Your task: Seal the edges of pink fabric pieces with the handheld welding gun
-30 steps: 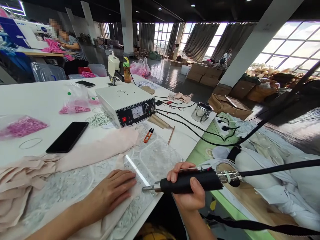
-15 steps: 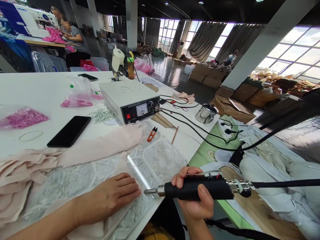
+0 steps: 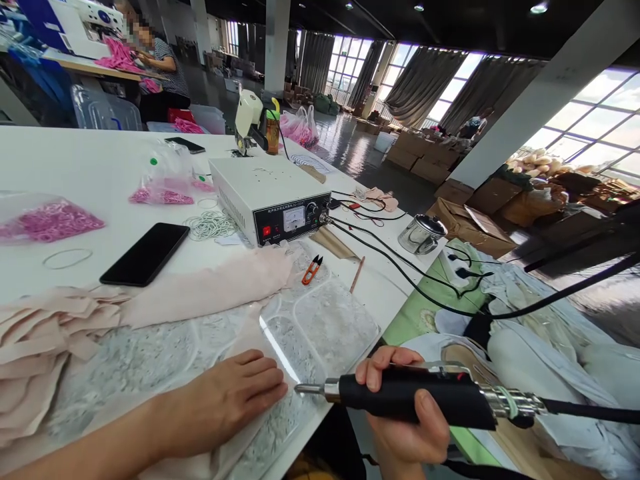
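My left hand (image 3: 235, 393) lies palm down, fingers stretched out, on thin pale pink fabric (image 3: 210, 287) spread over a clear patterned mat (image 3: 340, 327). In my right hand (image 3: 410, 413) is a black handheld tool (image 3: 415, 395) with a metal tip and a cable at its rear. The tip points left, just beside my left fingertips, near the mat's front edge. A control box (image 3: 270, 193) with a dial and red switch stands behind the mat. Orange snips (image 3: 313, 270) lie on the mat's back part.
Around the box lie a black phone (image 3: 146, 255), bags of pink pieces (image 3: 55, 220) and pale elastic loops (image 3: 213, 225). A metal cup (image 3: 421, 235) stands at the table's right edge. Cables cross to the right, above piled white cloth (image 3: 530, 353). A person (image 3: 170, 73) sits at the back left.
The tool in my right hand has shifted slightly right and down in view. My left hand stays flat on the fabric. The view has tilted a little, moving the background right.
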`<state>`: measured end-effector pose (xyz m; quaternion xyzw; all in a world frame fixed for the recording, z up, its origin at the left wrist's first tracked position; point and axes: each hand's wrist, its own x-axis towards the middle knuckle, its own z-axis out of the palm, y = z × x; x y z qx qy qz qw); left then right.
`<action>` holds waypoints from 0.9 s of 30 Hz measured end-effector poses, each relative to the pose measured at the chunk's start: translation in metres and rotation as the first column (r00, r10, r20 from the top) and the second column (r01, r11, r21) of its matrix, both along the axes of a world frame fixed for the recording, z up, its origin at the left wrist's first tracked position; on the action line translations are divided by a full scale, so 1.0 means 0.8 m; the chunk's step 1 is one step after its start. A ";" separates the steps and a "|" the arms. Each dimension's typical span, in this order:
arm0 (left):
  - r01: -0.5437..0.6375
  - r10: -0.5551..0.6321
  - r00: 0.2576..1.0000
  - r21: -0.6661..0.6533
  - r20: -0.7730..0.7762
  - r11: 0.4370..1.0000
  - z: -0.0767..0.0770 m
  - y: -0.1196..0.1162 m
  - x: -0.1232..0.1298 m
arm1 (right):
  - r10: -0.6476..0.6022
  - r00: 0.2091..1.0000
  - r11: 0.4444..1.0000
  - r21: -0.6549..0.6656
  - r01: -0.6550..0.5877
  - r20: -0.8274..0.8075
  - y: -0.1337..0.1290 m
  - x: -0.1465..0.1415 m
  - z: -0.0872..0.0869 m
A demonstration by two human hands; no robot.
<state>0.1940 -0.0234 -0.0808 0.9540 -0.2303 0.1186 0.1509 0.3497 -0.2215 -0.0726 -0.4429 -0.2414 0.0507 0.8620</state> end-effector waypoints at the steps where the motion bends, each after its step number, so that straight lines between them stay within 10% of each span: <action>1: -0.002 0.002 1.000 0.006 0.006 1.000 -0.001 0.000 -0.001 | -0.001 1.000 1.000 -0.011 0.001 0.004 0.000 0.000 0.000; 27: -0.023 0.023 1.000 0.049 0.011 0.999 -0.008 -0.004 -0.003 | -0.063 0.998 0.990 -0.129 0.064 0.013 -0.011 -0.005 -0.004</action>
